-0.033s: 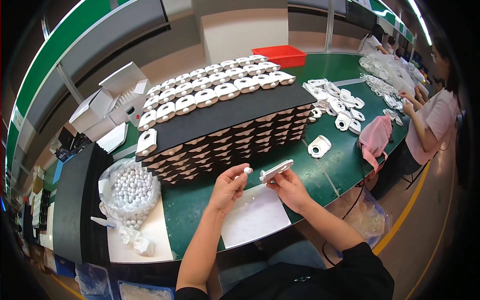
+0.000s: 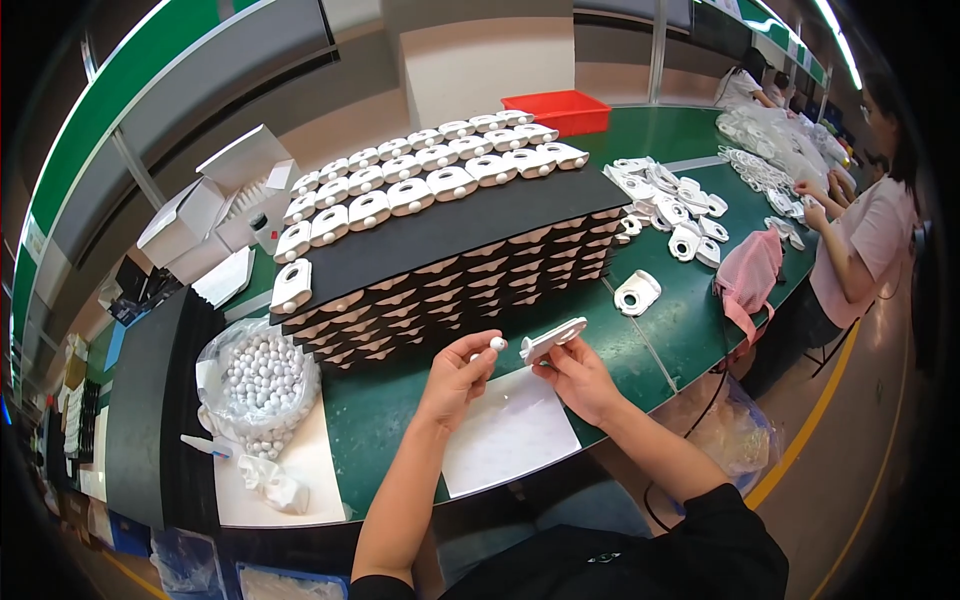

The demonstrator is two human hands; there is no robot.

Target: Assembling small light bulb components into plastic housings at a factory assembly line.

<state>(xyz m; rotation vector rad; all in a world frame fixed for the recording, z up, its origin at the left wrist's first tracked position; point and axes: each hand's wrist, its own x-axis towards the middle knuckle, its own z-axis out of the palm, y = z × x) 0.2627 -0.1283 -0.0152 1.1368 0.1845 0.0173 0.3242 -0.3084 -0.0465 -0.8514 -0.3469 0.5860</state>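
My left hand (image 2: 456, 382) pinches a small white ball (image 2: 497, 343) between its fingertips, just left of my right hand (image 2: 582, 380). That right hand grips a flat white plastic part (image 2: 553, 341), tilted nearly edge-on, with its rounded end towards the ball. A narrow gap separates ball and part. Below both hands a white sheet (image 2: 512, 432) lies on the green table (image 2: 380, 420). At the left, a clear plastic bag (image 2: 213, 352) is filled with white balls (image 2: 262, 375). One loose white part with a round hole (image 2: 637, 293) rests to the right of my hands.
Black boards (image 2: 440, 238) are stacked ahead with rows of white parts between and on top. Beyond them sits a red bin (image 2: 560, 110). More white parts (image 2: 680, 212) are heaped at right, near a pink bag (image 2: 752, 272). A co-worker (image 2: 865, 240) handles pieces farther right.
The ball in my left hand has shifted very slightly towards the white part. My right hand keeps its hold and hardly moves.
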